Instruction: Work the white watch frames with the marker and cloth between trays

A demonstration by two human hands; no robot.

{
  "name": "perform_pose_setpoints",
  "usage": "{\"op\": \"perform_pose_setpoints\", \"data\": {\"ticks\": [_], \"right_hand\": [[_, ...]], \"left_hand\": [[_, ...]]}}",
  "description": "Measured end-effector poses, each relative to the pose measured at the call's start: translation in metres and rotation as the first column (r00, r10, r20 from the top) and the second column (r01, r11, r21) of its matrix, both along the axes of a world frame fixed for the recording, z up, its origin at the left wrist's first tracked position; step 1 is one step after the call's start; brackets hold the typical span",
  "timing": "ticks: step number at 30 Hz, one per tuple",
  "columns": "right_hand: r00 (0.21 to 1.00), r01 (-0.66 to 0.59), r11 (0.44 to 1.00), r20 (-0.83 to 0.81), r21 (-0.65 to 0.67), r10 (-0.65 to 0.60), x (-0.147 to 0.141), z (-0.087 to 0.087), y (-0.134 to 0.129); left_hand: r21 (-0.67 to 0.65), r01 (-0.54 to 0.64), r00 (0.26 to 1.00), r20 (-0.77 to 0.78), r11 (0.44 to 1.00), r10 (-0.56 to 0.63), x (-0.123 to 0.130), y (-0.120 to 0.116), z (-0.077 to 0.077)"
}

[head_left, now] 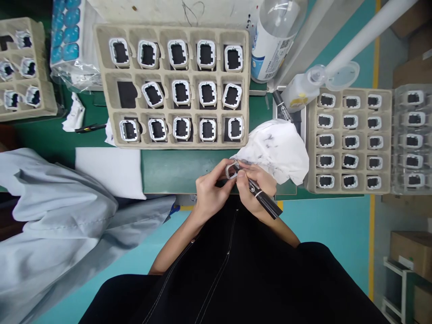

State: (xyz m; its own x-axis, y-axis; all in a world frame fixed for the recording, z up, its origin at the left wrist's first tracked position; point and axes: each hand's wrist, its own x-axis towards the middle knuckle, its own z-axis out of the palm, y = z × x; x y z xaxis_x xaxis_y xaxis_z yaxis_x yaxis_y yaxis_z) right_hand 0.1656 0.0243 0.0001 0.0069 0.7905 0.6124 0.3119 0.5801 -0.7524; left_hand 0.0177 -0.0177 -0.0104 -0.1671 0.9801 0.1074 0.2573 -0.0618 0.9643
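Near the table's front edge, my left hand pinches a small silvery watch case frame. My right hand is closed around a black marker pen, its tip end meeting the frame and its back end pointing down to the right. Fingers hide part of the frame, and I cannot make out the tip itself. Just beyond both hands sits a beige pulp tray with rows of similar watch case frames; one pocket in its middle row, at the left, holds no frame. A crumpled, dark-stained white cloth lies beside my right hand.
More frames fill another pulp tray and a clear plastic tray at right. A large bottle, a small dispenser bottle and a second marker stand or lie behind the cloth. At left are a white sheet and a person's grey-blue sleeve.
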Motion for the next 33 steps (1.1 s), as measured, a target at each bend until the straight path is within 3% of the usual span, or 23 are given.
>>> {"op": "perform_pose_setpoints", "data": {"ticks": [11,26,33], "right_hand": [[0.995,0.061,0.997,0.075,-0.042,-0.058,0.0030,0.0001,-0.0043],[0.999,-0.018,0.999,-0.034,-0.048,0.016,0.0025,-0.0012,-0.0041],[0.998,0.043,0.999,0.043,-0.025,-0.042,0.0015,-0.0009,-0.0034]], "left_hand": [[0.012,0.000,1.000,-0.016,1.000,0.000,0.0001,0.0001,-0.0013],[0.015,-0.003,1.000,0.014,1.000,0.003,-0.0007,-0.0009,-0.0017],[0.015,0.005,1.000,0.027,1.000,-0.005,-0.0010,-0.0007,-0.0011]]}}
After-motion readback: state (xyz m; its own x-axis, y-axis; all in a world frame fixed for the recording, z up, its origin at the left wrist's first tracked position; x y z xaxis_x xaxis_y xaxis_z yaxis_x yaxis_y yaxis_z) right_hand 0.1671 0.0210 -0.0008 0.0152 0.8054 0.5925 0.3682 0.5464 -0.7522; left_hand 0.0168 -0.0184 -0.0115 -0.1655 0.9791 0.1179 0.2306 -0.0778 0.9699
